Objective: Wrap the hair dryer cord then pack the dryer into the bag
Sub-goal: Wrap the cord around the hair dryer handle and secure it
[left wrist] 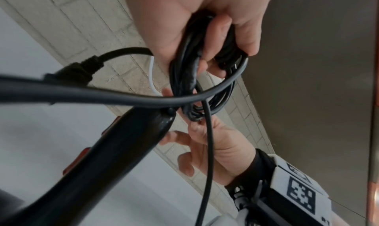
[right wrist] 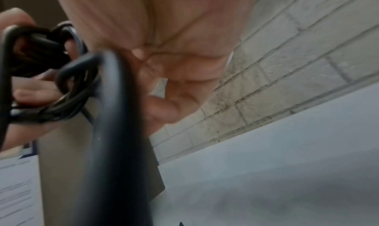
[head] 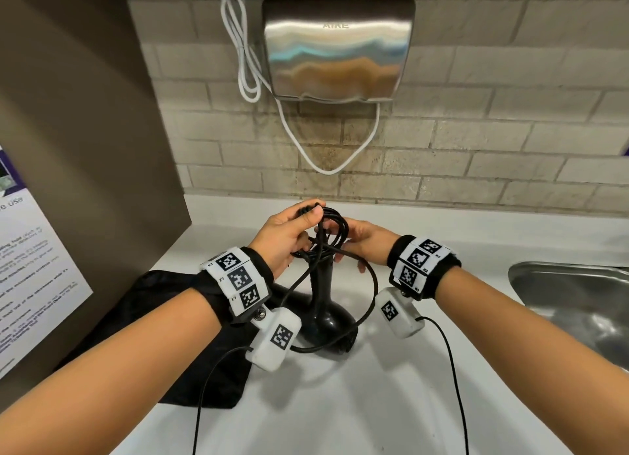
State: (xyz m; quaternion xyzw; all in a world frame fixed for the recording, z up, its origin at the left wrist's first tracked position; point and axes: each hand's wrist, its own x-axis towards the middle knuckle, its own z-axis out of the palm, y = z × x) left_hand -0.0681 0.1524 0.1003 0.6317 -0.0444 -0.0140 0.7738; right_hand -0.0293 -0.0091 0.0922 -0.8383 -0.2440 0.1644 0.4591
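Observation:
The black hair dryer stands nose-down on the white counter, handle pointing up. Its black cord is gathered into several loops above the handle. My left hand grips the top of this bundle, fingers curled round it. My right hand is at the other side and pinches the bundle's lower part. One loose stretch of cord hangs down to the dryer's base. A loop of cord fills the right wrist view, blurred. The black cloth bag lies flat under my left forearm.
A steel sink is set in the counter at the right. A metal hand dryer with a white cable hangs on the tiled wall ahead. A brown panel with a printed notice closes off the left.

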